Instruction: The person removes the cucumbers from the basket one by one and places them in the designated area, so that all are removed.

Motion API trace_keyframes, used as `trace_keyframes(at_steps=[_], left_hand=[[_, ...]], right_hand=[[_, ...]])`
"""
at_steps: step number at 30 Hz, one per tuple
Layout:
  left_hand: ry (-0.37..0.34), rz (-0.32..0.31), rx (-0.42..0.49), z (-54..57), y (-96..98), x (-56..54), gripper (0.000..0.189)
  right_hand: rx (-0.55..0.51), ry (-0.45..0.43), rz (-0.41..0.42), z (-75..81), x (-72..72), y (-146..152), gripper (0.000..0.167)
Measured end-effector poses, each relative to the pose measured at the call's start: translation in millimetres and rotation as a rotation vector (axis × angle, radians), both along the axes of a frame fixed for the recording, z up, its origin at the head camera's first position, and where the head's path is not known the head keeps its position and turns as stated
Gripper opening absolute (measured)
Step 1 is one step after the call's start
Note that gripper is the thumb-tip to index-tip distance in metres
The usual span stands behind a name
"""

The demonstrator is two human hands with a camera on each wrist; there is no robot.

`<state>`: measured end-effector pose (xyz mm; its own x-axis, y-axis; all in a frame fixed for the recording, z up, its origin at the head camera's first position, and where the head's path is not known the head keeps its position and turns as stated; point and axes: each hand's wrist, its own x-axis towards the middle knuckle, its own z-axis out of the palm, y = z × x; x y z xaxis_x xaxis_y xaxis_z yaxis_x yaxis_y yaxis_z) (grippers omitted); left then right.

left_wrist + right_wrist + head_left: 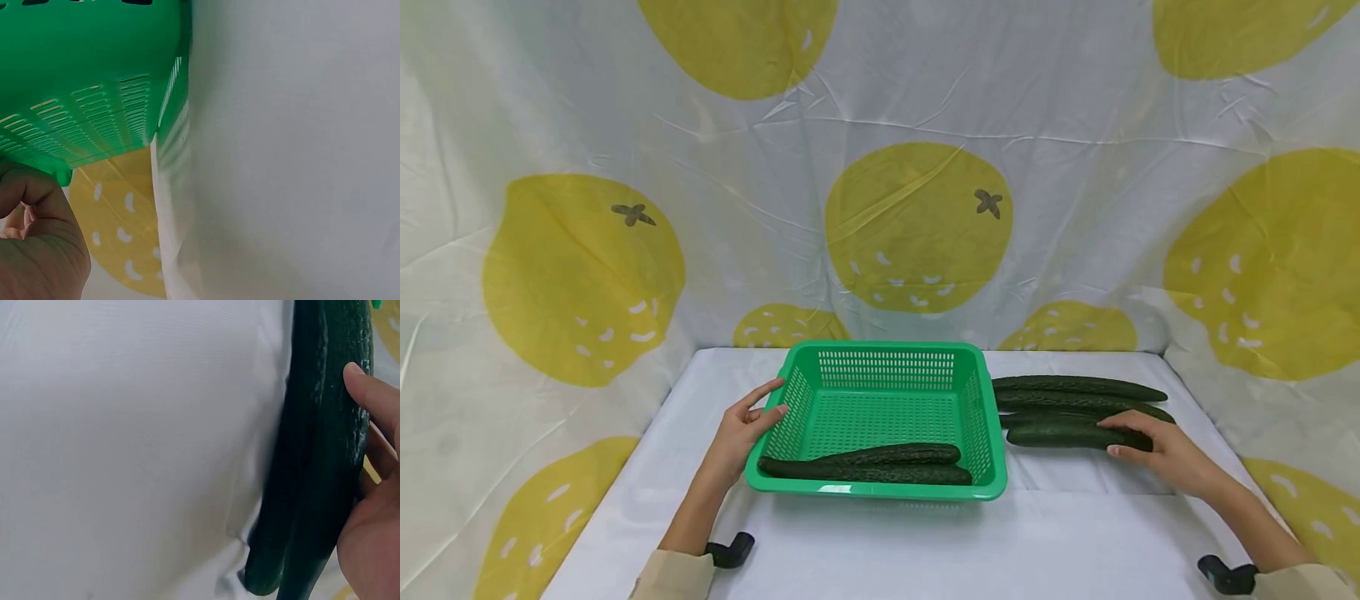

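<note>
A green plastic basket (880, 492) with slotted walls stands in the middle of the table, two dark green cucumbers (880, 473) lying along its near side. My left hand (736, 437) holds the basket's left rim, thumb and forefinger on the edge; its other fingers are partly hidden. To the right of the basket, several cucumbers (1075, 387) lie side by side. My right hand (1168, 450) grips the right end of the nearest ones. In the right wrist view the thumb lies on one cucumber (331, 456), with the fingers curled behind it.
A white cloth covers the table (925, 550). Behind and at both sides hangs a pale curtain (1067, 208) printed with yellow lemons. Black wrist mounts (730, 550) sit at both sleeves. The basket's right rim stands close to the cucumbers' left ends.
</note>
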<state>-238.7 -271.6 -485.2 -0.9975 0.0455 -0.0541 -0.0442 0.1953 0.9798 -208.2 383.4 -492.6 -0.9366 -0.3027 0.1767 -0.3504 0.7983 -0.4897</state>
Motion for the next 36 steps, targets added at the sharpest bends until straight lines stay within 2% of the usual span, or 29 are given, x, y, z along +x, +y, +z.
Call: trace_keyframes(at_steps=[11, 16, 21, 30, 36], left_hand=[[-0.005, -0.001, 0.024, -2.7, -1.8, -0.8, 0.061], [0.005, 0.003, 0.030, -1.6, -1.2, -0.5, 0.060], [-0.006, 0.005, 0.025, 0.2, -0.1, 0.1, 0.061], [0.014, 0.005, 0.013, 0.3, -0.3, -0.2, 0.061], [0.010, -0.005, 0.024, -1.8, -1.2, -0.3, 0.061]], right_hand=[[0.026, 0.073, 0.009, -11.1, -4.8, -6, 0.038], [-0.008, 0.116, -0.026, -13.9, -8.5, -7, 0.037], [-0.028, 0.114, -0.037, -14.6, -10.8, -9, 0.035], [-0.047, 0.095, -0.027, -4.0, -15.0, -18, 0.033], [-0.066, 0.052, -0.017, 8.8, -18.6, -29, 0.038]])
